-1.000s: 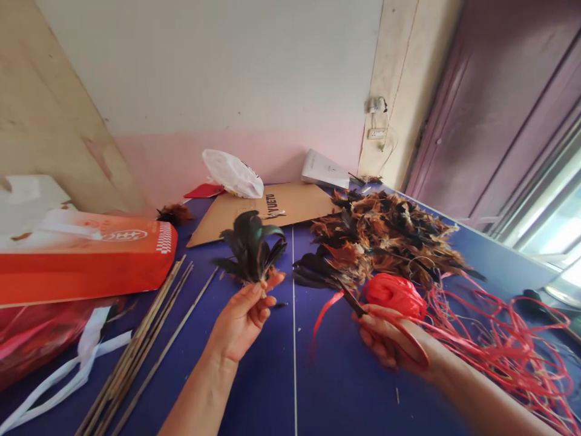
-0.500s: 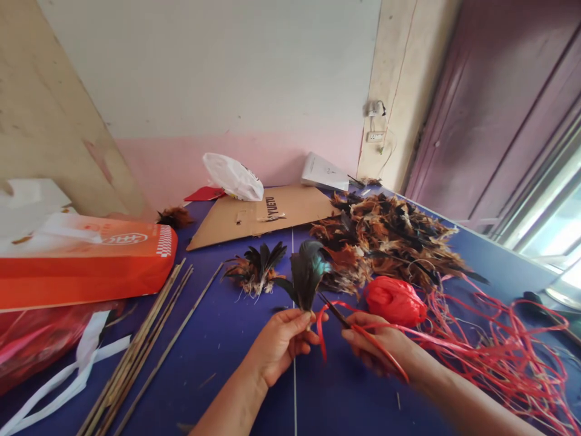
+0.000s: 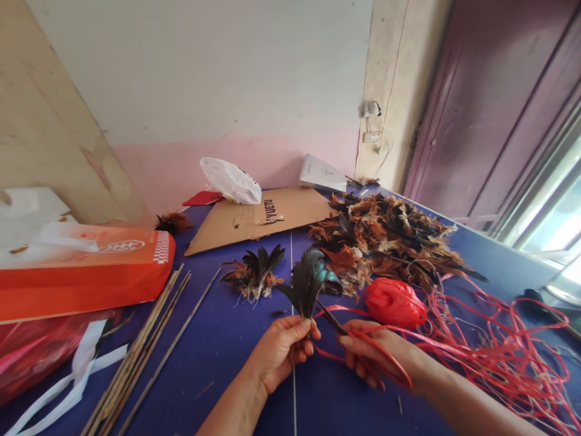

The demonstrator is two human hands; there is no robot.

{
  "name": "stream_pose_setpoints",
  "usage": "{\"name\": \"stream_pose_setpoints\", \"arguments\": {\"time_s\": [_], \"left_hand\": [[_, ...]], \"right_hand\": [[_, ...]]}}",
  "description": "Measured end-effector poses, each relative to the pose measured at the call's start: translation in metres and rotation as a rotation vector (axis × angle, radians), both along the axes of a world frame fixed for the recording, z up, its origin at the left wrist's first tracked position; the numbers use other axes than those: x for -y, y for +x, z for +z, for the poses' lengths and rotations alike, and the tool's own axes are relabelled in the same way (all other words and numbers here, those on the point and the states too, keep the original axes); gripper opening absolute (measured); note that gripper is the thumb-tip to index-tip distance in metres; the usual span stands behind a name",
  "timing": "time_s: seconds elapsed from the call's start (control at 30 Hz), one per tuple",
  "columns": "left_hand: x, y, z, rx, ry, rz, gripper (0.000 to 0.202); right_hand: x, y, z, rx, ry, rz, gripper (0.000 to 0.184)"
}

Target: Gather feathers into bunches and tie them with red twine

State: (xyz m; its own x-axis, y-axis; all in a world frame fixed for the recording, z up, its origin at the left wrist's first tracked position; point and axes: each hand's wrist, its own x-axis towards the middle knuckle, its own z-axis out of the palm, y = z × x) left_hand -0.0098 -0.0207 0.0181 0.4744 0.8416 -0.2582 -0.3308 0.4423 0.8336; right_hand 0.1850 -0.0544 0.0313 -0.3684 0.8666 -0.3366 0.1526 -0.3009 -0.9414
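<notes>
Pinched between thumb and fingers of the left hand (image 3: 279, 351): a small bunch of dark feathers (image 3: 308, 281), gripped at the quills and stood upright just above the table (image 3: 227, 363), seemingly to keep the fan from splaying. Closed in the right hand (image 3: 374, 357): a red strip (image 3: 385, 352) looped over the fingers, plus a thin dark sliver (image 3: 330, 316) pointing at the base of the bunch, feather shaft or stick impossible to tell. Hands close together, with the strip run low between them, apparently to keep it near the quills. Just beyond the right hand, a red ball of strip (image 3: 394, 301), within easy draw; to its right, a loose tangle of red strands (image 3: 499, 357). Behind, a big heap of brown and black feathers (image 3: 390, 233), near enough to pick from. Left of the bunch, a second tuft (image 3: 254, 275) lying flat. Farther left, thin sticks (image 3: 149, 351) laid side by side and an orange box (image 3: 82, 272); at the back, cardboard (image 3: 258, 218) and a white bag (image 3: 230, 180).
</notes>
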Motion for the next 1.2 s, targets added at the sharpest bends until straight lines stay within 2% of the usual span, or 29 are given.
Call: {"name": "stream_pose_setpoints", "arguments": {"time_s": [0.1,0.33,0.57,0.77,0.93,1.1,1.2], "left_hand": [[-0.001,0.002,-0.002,0.001,0.031,-0.022,0.014],[0.002,0.004,-0.002,-0.012,0.113,-0.078,0.018],[0.002,0.002,-0.001,-0.051,0.153,-0.095,0.017],[0.002,0.000,0.000,-0.157,0.410,-0.041,0.016],[0.001,0.004,0.003,-0.173,0.518,-0.009,0.017],[0.005,0.011,0.006,0.003,0.440,-0.036,0.016],[0.007,0.014,0.006,0.078,0.395,-0.059,0.016]], "right_hand": [[-0.001,0.001,0.001,-0.057,-0.021,0.035,0.041],[0.001,0.000,-0.002,-0.061,0.039,0.033,0.040],[0.003,-0.001,0.006,-0.087,-0.089,-0.015,0.039],[0.010,-0.003,0.008,-0.125,-0.119,-0.034,0.037],[0.015,-0.003,0.008,-0.320,-0.257,-0.025,0.030],[0.014,-0.002,0.006,-0.524,-0.421,0.005,0.029],[0.011,-0.001,0.004,-0.603,-0.525,0.068,0.034]]}}
